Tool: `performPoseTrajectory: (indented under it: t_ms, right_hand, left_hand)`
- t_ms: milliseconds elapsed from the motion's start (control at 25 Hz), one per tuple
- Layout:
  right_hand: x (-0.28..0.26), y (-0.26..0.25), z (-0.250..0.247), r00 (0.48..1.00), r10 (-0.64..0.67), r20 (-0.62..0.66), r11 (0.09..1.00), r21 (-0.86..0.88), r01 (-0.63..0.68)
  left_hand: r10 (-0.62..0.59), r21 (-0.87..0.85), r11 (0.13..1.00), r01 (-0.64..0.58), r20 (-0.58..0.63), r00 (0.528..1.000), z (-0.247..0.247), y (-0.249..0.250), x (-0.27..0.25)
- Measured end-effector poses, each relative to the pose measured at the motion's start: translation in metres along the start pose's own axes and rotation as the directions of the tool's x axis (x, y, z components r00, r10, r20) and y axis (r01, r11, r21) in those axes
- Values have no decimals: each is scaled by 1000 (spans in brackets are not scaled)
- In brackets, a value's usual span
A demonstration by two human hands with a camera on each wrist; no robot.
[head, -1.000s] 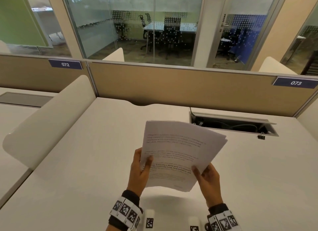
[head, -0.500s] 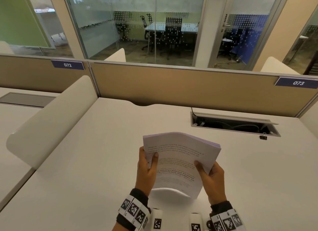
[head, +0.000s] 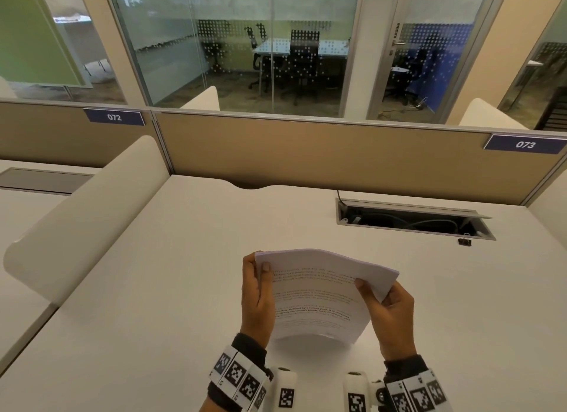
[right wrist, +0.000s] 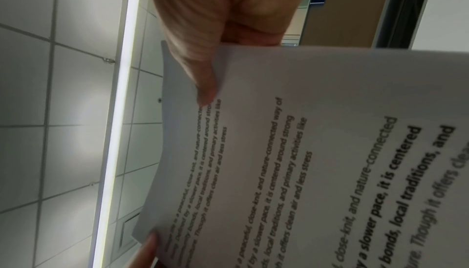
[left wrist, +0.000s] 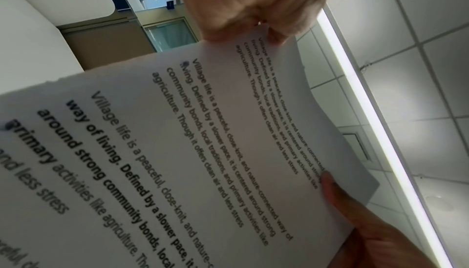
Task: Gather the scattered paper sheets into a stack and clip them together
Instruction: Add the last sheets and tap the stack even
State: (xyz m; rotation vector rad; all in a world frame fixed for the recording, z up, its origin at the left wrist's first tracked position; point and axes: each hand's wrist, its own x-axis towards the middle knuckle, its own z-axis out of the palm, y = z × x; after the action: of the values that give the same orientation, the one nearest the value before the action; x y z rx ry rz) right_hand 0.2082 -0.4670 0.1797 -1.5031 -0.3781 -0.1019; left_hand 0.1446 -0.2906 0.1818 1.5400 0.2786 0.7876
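- Both hands are gripping the paper stack (head: 319, 298) above the desk (head: 153, 289): the left hand (head: 256, 301) is clasping its left edge with the thumb lying on the printed face, and the right hand (head: 389, 316) is pinching the right edge with its thumb on top.
- Held between them, the paper stack is bowing upward in the middle, its lower edge hanging just over the desk near the person; the sheets look gathered, though the far right corner is showing slightly stepped edges.
- Judging from that bow, the sheets may be fanning apart if either thumb loosens, and the edges would then be clipped out of line.
- Lying well apart from the paper, the binder clip (head: 464, 241) is sitting at the near rim of the open cable tray (head: 411, 220), at the far right.
- Reaching for it means freeing one hand; the other would be carrying the whole stack alone, so pages could slide, and a careless nudge might be knocking the small clip into the tray.
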Motion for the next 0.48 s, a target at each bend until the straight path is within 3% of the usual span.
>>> performPoseTrajectory:
  t_ms: [160,360,480]
  right_hand:
    - [7,1,-15,1000,-11,17,1000,4,11]
    - [7,10,-34,992,88,93,996,-26,-86]
    - [12,10,-51,986,46,159,998,-39,-41]
  left_hand:
    - [10,-40,999,-11,-38,999,11,6,0]
    - [-14,-10,1000,13,-101,995,23,0,-1]
    - [13,15,1000,-11,-102,995,29,2,4]
